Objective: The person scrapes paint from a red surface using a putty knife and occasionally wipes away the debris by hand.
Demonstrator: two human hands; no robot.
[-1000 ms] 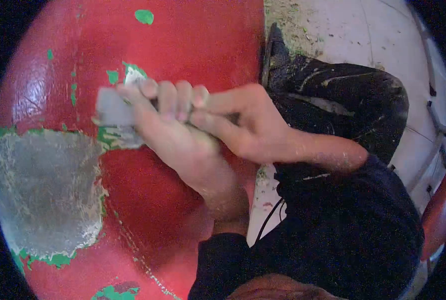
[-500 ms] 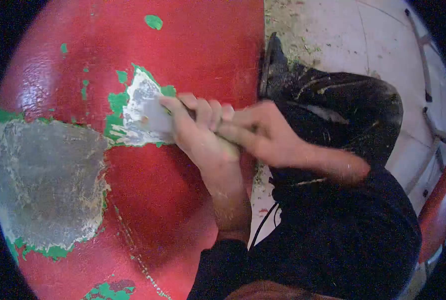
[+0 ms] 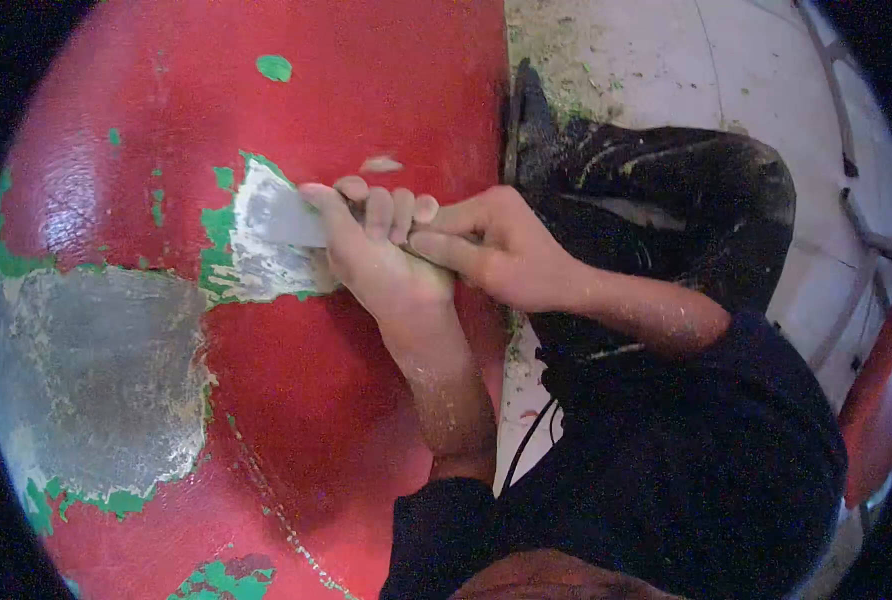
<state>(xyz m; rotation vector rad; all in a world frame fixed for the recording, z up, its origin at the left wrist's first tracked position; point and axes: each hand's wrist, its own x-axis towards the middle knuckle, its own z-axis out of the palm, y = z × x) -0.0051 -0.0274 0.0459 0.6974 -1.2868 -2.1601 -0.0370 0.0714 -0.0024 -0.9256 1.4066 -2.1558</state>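
Grey flat-bladed scraper [image 3: 299, 222] was left of the upper centre of the frame, its blade over a white-and-grey scraped patch [image 3: 266, 265] edged in green. The patch broke up a glossy red painted surface [image 3: 366, 100] filling the left half. The left hand [image 3: 396, 275] had its fingers curled shut around the scraper, thumb by the blade. Right beside it, the right hand [image 3: 521, 255] had its fingers closed on the handle end, touching the left hand; the handle was mostly hidden in the grip. Above the fingers, a small pale fragment [image 3: 381, 163] showed blurred. Lower left sat a large dull grey patch [image 3: 106, 370] with ragged green edges. At right, a leg in stained black trousers [image 3: 686, 180] was bent on the pale, debris-strewn floor [image 3: 656, 60].
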